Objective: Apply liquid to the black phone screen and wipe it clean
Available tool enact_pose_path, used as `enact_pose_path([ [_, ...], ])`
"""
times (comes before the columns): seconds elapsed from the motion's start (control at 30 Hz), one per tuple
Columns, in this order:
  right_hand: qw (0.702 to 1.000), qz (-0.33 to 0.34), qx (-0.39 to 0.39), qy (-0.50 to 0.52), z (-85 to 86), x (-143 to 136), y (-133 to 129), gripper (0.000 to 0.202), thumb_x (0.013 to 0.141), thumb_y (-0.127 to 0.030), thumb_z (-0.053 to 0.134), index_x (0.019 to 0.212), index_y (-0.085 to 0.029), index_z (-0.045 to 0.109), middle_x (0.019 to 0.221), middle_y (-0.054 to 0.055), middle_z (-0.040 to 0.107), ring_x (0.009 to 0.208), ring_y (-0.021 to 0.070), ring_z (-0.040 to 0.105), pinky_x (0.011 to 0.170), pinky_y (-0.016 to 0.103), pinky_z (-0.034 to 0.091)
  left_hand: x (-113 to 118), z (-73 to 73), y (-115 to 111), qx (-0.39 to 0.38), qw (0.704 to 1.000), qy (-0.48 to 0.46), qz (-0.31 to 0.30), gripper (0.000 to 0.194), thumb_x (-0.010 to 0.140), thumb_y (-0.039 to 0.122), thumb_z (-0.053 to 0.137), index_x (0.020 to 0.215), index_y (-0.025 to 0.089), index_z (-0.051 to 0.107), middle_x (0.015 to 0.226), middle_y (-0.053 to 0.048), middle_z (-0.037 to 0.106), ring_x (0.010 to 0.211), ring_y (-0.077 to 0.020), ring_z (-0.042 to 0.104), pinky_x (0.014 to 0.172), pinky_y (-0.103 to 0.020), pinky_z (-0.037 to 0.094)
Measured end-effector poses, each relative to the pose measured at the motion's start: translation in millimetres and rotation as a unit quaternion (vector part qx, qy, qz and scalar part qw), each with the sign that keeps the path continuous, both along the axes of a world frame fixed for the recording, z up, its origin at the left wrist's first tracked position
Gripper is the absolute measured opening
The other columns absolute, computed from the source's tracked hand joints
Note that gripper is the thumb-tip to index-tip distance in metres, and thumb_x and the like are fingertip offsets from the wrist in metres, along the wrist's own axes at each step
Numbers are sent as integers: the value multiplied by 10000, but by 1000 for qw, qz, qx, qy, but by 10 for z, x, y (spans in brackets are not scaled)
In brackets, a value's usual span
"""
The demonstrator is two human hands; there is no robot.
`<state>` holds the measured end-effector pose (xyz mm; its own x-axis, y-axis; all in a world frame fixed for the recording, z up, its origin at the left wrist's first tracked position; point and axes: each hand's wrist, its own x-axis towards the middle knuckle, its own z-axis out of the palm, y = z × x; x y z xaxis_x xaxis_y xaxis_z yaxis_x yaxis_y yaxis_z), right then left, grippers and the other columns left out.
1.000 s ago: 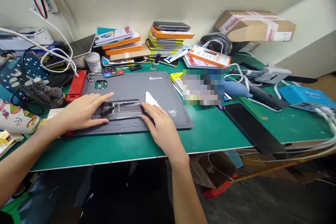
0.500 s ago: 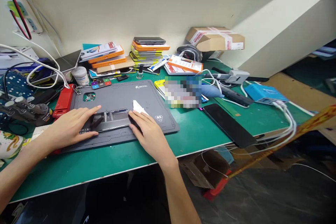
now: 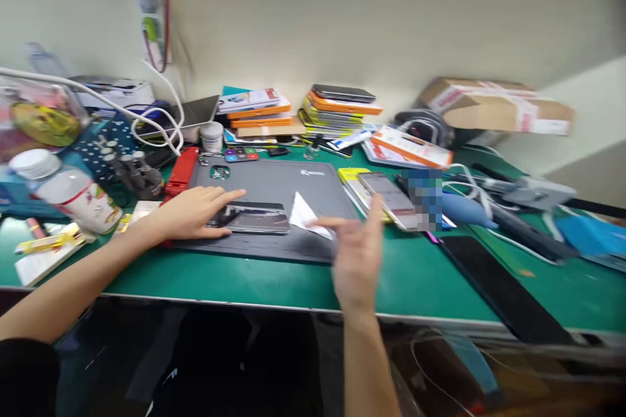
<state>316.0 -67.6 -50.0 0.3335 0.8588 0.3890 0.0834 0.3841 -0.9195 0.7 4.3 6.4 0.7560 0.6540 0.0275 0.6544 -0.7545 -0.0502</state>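
Glossy black rectangular phone with silvery edges (image 3: pixel 259 218) lies flat on a dark gray work mat with pale printing (image 3: pixel 274 177), near the mat's front edge, on a green surface (image 3: pixel 229 283). Left hand (image 3: pixel 195 214) is spread: thumb near the front edge of the phone, forefinger extended beyond its far edge, the phone's left end between them. Cannot tell how firmly the fingers bear on it. Right hand (image 3: pixel 356 262) is blurred, above the right front part of the mat, thumb and forefinger well apart; nothing visible is held. Its thumb points left and overlaps a white, roughly triangular piece of paper (image 3: pixel 299 210) in view; contact cannot be told. Paper lies on the mat just right of the phone. Near the mat's far left corner: a small green rounded patch with metallic bits (image 3: pixel 220 172). Along the mat's left side: a red elongated block (image 3: pixel 180 172), partly behind the left hand. Behind the mat: a white lidded jar (image 3: pixel 212 137), a stack of orange-edged flat boxes (image 3: pixel 259 120) and a yellow-and-gray stack of flat packages (image 3: pixel 332 120). Right of the mat: a light-framed phone (image 3: pixel 391 201), resting partly on a yellow flat package (image 3: pixel 353 177); farther right, a long black flat slab (image 3: pixel 499 283).
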Motion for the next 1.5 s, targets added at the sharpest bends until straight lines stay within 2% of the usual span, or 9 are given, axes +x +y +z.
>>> enact_pose_path([
  [0.03,995,-19,-10,99,14,35,11,710,1068,-594,504,1656,-215,384,634,-81,638,667,205,659,845,446,585,4,-4,-16,-1,1000,-4,2,825,1072,647,523,1720,211,256,1239,-120,667,1094,-288,678,941,-351,473],
  [0.1,972,16,-85,219,32,98,49,594,980,-629,628,1391,-201,606,514,-123,458,539,153,504,669,322,520,4,-12,-42,-6,1000,-10,-3,804,1068,644,536,1717,242,282,1211,-106,662,1056,-274,674,922,-343,472],
  [0.27,974,-52,-71,211,53,71,71,451,856,-568,768,1144,-295,556,613,-77,614,545,158,508,485,248,345,-39,-26,-62,-13,999,-4,-31,606,1095,594,509,1660,389,433,1282,-103,621,1025,-255,662,929,-356,486],
  [0.57,973,-65,-76,208,127,-35,56,911,852,-607,720,1608,-260,350,736,-88,637,465,85,415,471,226,284,-107,-34,39,4,997,-53,-51,456,1066,478,602,1507,369,643,1261,-113,632,1035,-259,674,917,-363,521],
  [0.87,978,-56,-88,180,9,-14,62,966,921,-472,656,1731,-223,193,795,-62,668,525,104,431,476,234,300,-105,-59,96,2,998,-36,-52,478,1084,504,562,1549,397,596,1307,-114,604,1064,-263,674,923,-373,519],
  [1.0,996,-52,-72,-19,-47,-70,39,587,1055,-480,521,1560,-184,552,758,-29,658,541,122,470,520,267,385,-92,-60,84,-5,998,-48,-47,469,1072,507,582,1528,403,620,1289,-111,603,1054,-256,673,921,-363,520],
  [1.1,965,-64,-2,-253,-72,-133,13,506,1130,-463,379,1360,-164,716,876,57,729,751,190,644,736,358,531,-75,-53,70,-5,998,-47,-47,471,1070,501,592,1527,392,626,1290,-114,607,1070,-261,671,926,-364,519],
  [1.23,933,-8,35,-358,-89,-195,-17,462,1126,-457,408,1276,-209,769,1136,121,784,1093,276,703,1001,474,518,-58,-44,54,5,999,-24,-44,488,1079,524,568,1547,392,608,1303,-126,608,1084,-288,668,940,-400,525],
  [1.5,891,17,38,-452,-167,-187,-14,370,1124,-380,486,1348,-210,727,1327,129,770,1258,303,693,1064,510,532,-48,-49,57,11,999,-18,-48,493,1084,547,546,1551,397,603,1297,-120,614,1015,-254,652,880,-359,509],
])
